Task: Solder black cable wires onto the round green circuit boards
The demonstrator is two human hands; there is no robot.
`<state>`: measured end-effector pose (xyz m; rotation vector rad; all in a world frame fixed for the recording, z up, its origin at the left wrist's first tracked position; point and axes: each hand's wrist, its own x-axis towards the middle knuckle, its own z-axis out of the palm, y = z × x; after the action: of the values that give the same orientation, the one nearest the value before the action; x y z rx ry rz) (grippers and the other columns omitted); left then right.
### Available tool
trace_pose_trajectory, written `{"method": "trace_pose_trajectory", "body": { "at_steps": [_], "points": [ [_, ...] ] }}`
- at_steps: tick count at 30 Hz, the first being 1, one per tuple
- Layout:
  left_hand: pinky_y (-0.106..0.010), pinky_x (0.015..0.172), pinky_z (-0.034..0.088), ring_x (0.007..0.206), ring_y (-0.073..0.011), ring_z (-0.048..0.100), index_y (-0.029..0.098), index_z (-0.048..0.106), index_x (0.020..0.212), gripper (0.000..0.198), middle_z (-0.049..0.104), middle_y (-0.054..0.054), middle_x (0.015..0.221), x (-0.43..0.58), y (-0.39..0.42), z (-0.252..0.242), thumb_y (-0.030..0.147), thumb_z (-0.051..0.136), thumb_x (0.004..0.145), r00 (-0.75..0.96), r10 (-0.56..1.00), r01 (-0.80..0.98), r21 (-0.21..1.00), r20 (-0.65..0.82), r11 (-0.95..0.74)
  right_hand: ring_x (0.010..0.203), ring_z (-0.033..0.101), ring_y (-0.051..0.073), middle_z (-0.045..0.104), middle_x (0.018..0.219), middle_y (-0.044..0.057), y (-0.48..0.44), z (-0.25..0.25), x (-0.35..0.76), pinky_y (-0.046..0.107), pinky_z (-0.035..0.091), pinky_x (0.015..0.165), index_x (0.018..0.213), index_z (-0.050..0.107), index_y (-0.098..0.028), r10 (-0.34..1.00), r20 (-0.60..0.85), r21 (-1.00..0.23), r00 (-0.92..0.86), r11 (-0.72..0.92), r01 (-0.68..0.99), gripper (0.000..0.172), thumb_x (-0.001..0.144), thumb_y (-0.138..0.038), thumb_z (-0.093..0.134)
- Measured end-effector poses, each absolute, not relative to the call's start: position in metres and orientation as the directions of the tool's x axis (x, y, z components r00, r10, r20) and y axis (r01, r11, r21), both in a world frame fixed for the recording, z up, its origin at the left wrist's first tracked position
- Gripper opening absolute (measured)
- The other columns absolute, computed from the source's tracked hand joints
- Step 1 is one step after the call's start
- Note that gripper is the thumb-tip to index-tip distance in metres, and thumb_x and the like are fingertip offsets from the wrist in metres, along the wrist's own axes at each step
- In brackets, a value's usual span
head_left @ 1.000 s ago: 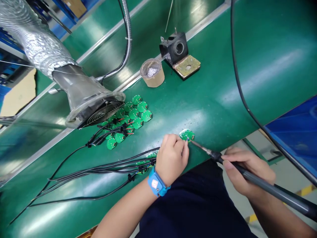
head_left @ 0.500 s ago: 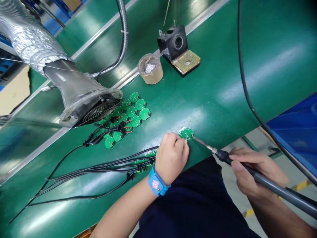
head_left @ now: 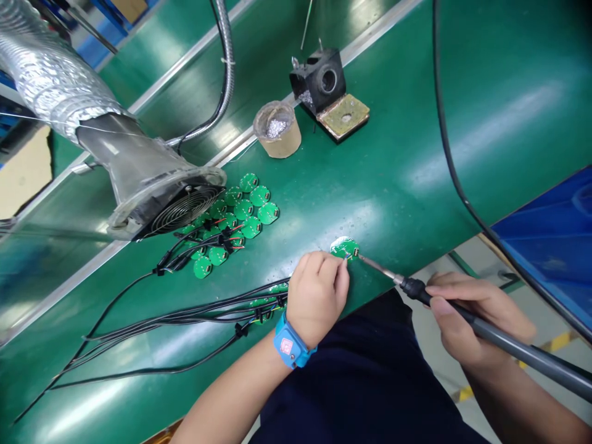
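Observation:
A round green circuit board (head_left: pixel 343 246) lies on the green bench top near its front edge. My left hand (head_left: pixel 319 290), with a blue wrist strap (head_left: pixel 291 345), is closed in a pinch at the board's near side. Thin wire ends show at its fingertips over the board; the rest of what it holds is hidden by the hand. My right hand (head_left: pixel 476 314) is wrapped round the handle of a soldering iron (head_left: pixel 416 290). The iron's tip touches or nearly touches the small component at the board's right edge.
Several round green boards (head_left: pixel 251 227) lie beneath a fume extractor (head_left: pixel 152 179), some with wires attached. Black cables (head_left: pixel 185 314) run left from beside my left hand. Behind stand a tub of solder bits (head_left: pixel 277 139) and an iron stand with sponge (head_left: pixel 345 116). A black cord (head_left: pixel 446 142) hangs at right.
The whole view has shifted slightly. Both hands, the board and the soldering iron keep nearly the same places relative to one another.

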<state>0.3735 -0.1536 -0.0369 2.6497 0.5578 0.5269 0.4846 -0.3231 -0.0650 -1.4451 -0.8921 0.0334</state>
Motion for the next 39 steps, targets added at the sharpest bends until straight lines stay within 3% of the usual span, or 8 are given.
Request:
{"method": "trace_pose_trajectory", "body": {
  "at_steps": [5,11,18,24,33,39],
  "points": [
    [-0.031,0.071,0.046,0.076,-0.0169,0.052,0.014,0.057,0.076,0.011,0.056,-0.007,0.078,0.3749,-0.151,-0.0358,0.015,0.052,0.085,0.851,0.488,0.32,0.545,0.194,-0.775,0.063,0.059,0.019,0.061,0.076,0.007,-0.321,-0.0619,0.4832,0.034,0.048,0.055,0.091,0.063,-0.012,0.559,0.476,-0.862,0.679,0.144,0.486,0.028,0.067,0.001,0.06],
    [-0.032,0.072,0.046,0.077,-0.0171,0.052,0.014,0.056,0.075,0.012,0.055,-0.006,0.078,0.3761,-0.151,-0.0364,0.015,0.051,0.086,0.855,0.492,0.325,0.566,0.167,-0.758,0.064,0.06,0.016,0.062,0.079,0.006,-0.3171,-0.0629,0.4817,0.031,0.049,0.055,0.09,0.062,-0.014,0.59,0.465,-0.84,0.66,0.058,0.54,0.023,0.069,-0.004,0.062],
    [-0.032,0.071,0.046,0.076,-0.0171,0.052,0.014,0.055,0.074,0.011,0.055,-0.006,0.078,0.3776,-0.1523,-0.0375,0.015,0.052,0.085,0.854,0.491,0.334,0.54,0.174,-0.772,0.065,0.059,0.015,0.061,0.078,0.003,-0.3161,-0.0627,0.4799,0.03,0.05,0.056,0.091,0.062,-0.018,0.588,0.449,-0.85,0.673,0.048,0.524,0.022,0.071,-0.008,0.062],
    [-0.031,0.071,0.046,0.076,-0.017,0.052,0.015,0.055,0.074,0.013,0.055,-0.006,0.078,0.3776,-0.1521,-0.0377,0.016,0.05,0.086,0.857,0.485,0.334,0.529,0.175,-0.78,0.055,0.054,0.014,0.057,0.069,0.001,-0.3143,-0.0635,0.4826,0.029,0.044,0.046,0.088,0.063,-0.018,0.442,0.457,-0.885,0.772,0.134,0.447,0.016,0.074,-0.012,0.06],
    [-0.029,0.071,0.045,0.074,-0.0161,0.056,0.018,0.055,0.077,0.012,0.062,-0.004,0.075,0.3743,-0.1554,-0.0365,0.016,0.049,0.088,0.866,0.415,0.308,0.354,0.281,-0.883,0.059,0.056,0.015,0.06,0.073,0.002,-0.3158,-0.0645,0.4819,0.03,0.045,0.048,0.091,0.063,-0.018,0.497,0.441,-0.889,0.747,0.129,0.439,0.021,0.073,-0.009,0.06],
    [-0.032,0.069,0.044,0.076,-0.019,0.052,0.015,0.052,0.077,0.009,0.057,-0.007,0.08,0.3787,-0.157,-0.0379,0.014,0.049,0.086,0.855,0.49,0.42,0.327,0.171,-0.847,0.063,0.058,0.016,0.06,0.077,0.004,-0.3168,-0.063,0.4814,0.032,0.047,0.054,0.093,0.063,-0.016,0.536,0.451,-0.88,0.714,0.134,0.455,0.024,0.072,-0.005,0.06]
  ]
}}
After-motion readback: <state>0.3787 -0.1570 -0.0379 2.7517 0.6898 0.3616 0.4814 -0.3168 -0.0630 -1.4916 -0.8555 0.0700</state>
